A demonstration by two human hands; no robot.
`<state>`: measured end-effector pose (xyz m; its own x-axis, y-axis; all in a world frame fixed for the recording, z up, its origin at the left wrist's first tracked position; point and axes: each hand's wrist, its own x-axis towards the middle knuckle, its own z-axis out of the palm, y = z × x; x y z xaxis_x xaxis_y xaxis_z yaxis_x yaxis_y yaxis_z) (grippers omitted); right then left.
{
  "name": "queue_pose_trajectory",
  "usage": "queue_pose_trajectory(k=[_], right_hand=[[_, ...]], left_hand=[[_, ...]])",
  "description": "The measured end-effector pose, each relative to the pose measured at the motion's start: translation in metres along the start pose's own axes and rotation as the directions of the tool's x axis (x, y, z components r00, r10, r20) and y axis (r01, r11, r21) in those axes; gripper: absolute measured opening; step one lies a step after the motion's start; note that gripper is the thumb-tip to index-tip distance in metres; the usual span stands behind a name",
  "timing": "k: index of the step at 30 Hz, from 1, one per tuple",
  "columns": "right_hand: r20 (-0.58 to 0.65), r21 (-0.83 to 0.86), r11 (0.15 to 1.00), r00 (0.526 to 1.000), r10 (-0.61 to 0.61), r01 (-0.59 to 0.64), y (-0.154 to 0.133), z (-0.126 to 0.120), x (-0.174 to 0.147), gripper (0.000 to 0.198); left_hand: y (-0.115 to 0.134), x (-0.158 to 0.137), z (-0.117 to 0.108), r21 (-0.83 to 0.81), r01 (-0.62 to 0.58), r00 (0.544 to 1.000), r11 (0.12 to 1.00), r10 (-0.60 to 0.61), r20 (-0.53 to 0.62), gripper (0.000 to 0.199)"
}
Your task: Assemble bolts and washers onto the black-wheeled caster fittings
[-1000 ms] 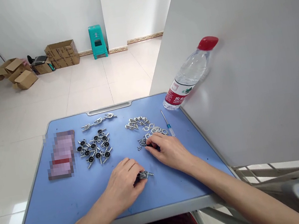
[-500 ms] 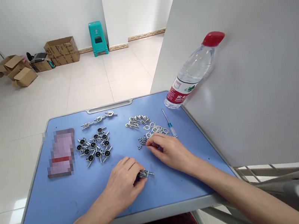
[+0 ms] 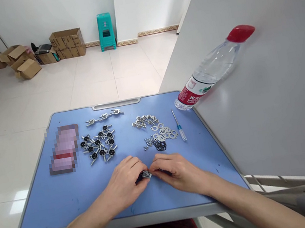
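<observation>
Near the front middle of the desk, my left hand (image 3: 129, 179) is closed around a small metal valve body (image 3: 146, 174), mostly covered by the fingers. My right hand (image 3: 175, 170) is pinched, its fingertips at the right side of that valve body; whatever lies between them is too small to make out. Just beyond the right hand are black rubber rings (image 3: 160, 145), small screws (image 3: 149, 142) and flat metal plates (image 3: 170, 133). Metal levers (image 3: 144, 121) lie farther back. To the left, several valve bodies with black round inserts (image 3: 97, 142) sit grouped together.
Three metal valve bodies (image 3: 104, 116) form a row at the back. A screwdriver (image 3: 180, 127) lies at the right, near a tall water bottle (image 3: 194, 88) beside a grey panel. At the left rests a blurred purple object (image 3: 64, 149). Boxes and a green stool (image 3: 106, 30) stand beyond.
My right hand has come from the small screws toward me, to the valve body in my left hand. The black rings it covered now show. The view has shifted slightly.
</observation>
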<state>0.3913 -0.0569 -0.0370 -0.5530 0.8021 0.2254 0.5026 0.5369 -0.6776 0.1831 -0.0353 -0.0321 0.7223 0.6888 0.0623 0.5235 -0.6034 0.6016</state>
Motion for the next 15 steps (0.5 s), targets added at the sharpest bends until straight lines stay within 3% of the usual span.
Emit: queue_pose_trajectory(k=[9,15], right_hand=[[0.034,-0.102,0.994,0.999,-0.026,0.029,-0.0003,0.0011,-0.0014,0.017],[0.092,-0.379,0.901,0.977,-0.193,0.213,0.0,0.0043,-0.0061,0.028]], left_hand=[[0.002,0.0006,-0.0017,-0.015,0.0,1.0,1.0,0.0,-0.012,0.006],[0.0021,0.001,-0.0017,-0.006,0.008,1.0,1.0,-0.008,-0.01,0.005]])
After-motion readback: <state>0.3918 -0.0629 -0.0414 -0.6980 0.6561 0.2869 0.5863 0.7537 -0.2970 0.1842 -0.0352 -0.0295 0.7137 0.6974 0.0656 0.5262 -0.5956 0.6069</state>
